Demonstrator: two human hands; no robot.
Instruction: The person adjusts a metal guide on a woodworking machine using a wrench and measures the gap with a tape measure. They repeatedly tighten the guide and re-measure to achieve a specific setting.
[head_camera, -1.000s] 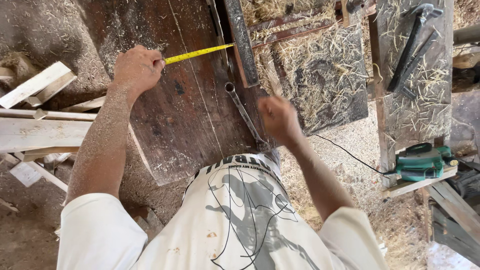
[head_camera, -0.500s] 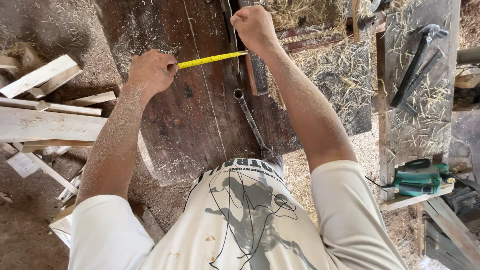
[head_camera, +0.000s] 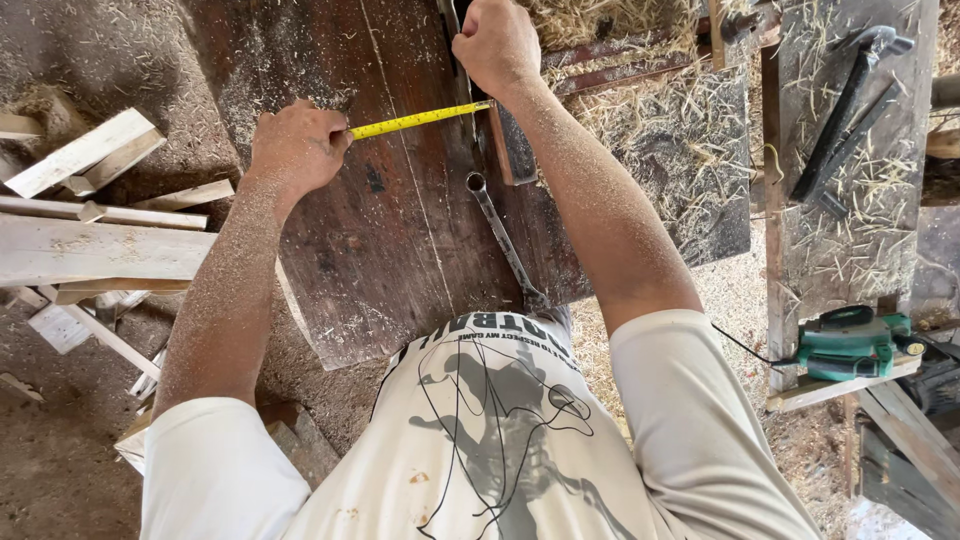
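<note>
My left hand (head_camera: 296, 148) is closed around the case of a tape measure, and its yellow tape (head_camera: 415, 121) runs out to the right across a dark, dusty wooden board (head_camera: 400, 240). My right hand (head_camera: 497, 42) is a fist at the tape's far end, pressing on a narrow dark strip along the board's right side; whether it pinches the tape's tip is hidden. A metal ring spanner (head_camera: 502, 240) lies on the board just below the tape, its ring end near the tape.
Pale offcut planks (head_camera: 90, 250) are piled at the left. A straw-covered panel (head_camera: 670, 170) lies right of the board. Beyond it, a hammer (head_camera: 845, 110) rests on a plank, and a green power tool (head_camera: 850, 342) sits on a ledge at the right.
My right hand rose from beside the spanner to the tape's far end at the top of the board. The left hand stayed on the tape case.
</note>
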